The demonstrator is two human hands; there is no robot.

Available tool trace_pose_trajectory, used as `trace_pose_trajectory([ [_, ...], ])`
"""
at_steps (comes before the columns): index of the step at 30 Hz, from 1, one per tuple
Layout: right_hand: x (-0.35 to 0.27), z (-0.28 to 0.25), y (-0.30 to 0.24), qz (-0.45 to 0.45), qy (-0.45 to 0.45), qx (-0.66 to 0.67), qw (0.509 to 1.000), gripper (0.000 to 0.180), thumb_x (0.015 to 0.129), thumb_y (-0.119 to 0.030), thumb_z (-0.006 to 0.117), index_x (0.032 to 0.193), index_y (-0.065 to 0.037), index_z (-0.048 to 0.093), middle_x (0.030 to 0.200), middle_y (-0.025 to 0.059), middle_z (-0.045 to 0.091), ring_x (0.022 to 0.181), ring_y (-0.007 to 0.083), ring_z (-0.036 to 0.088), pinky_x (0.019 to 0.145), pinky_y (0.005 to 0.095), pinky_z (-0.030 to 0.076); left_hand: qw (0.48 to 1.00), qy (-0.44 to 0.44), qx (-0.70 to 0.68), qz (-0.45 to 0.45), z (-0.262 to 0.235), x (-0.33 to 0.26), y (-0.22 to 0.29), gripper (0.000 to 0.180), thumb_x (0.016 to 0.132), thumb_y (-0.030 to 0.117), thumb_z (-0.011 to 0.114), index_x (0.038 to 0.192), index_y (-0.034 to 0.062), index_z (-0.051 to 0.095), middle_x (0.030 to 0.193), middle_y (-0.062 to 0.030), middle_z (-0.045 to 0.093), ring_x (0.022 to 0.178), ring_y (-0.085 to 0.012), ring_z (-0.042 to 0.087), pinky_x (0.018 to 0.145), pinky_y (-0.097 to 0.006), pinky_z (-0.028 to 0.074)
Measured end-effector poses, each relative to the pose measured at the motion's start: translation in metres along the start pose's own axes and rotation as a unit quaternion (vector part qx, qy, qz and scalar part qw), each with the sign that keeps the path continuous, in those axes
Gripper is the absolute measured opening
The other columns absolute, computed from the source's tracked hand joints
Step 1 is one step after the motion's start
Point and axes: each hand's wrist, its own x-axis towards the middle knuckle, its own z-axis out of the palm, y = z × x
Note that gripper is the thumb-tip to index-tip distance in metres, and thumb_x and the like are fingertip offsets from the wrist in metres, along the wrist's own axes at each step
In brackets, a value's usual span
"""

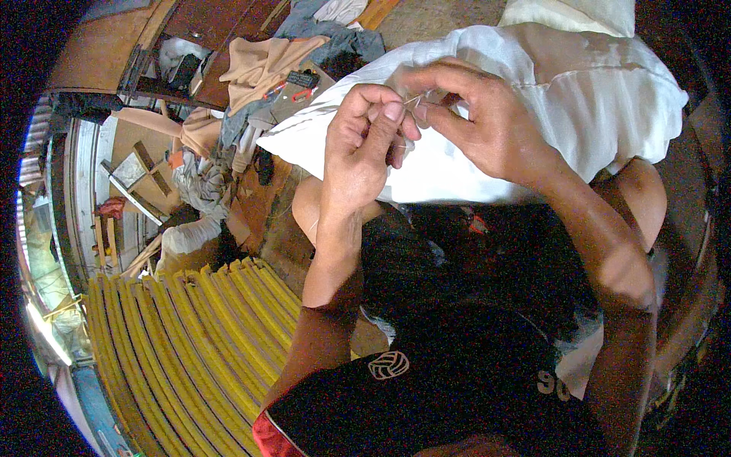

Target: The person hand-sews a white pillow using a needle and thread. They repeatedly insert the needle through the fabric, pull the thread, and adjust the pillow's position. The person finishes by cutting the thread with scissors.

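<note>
A white stuffed pillow lies across my knees. My left hand pinches a thin needle between thumb and forefinger just over the pillow's near edge. A fine thread runs down from it past my fingers. My right hand grips a fold of the pillow's white cloth right beside the needle, fingertips almost touching those of the left hand. Both forearms come up from below, over my black shirt and dark shorts.
A yellow slatted bench or mat lies at lower left. Heaped clothes in beige, grey and white cover the wooden floor at upper left. Wooden boards and frames lean at the far left. Another white pillow sits at the top.
</note>
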Motion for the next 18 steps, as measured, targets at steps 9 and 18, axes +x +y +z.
trace_pose_trajectory([
  [9,0.0,-0.024,-0.006,0.131,-0.045,0.006,0.99,0.025,0.095,-0.023,0.061,0.103,-0.001,0.07,0.094,0.0092,0.07,0.088,0.017,0.065,0.08,0.0314,0.051,0.999,0.041,0.009,0.017,-0.003,-0.001,0.001,0.01,0.104,0.015,0.053,0.105,0.0053,0.056,0.076,-0.0065,0.065,0.047,-0.0034,0.044,0.04,-0.019,0.036],
  [18,0.0,-0.031,-0.005,0.266,-0.024,0.276,0.923,0.023,0.099,-0.025,0.06,0.11,-0.006,0.066,0.094,0.0018,0.067,0.09,0.0117,0.063,0.081,0.0283,0.051,0.959,0.171,0.223,0.044,-0.009,-0.015,0.018,0.016,0.094,0.012,0.068,0.107,0.0041,0.066,0.085,-0.0046,0.069,0.054,-0.0059,0.047,0.049,-0.022,0.039],
])
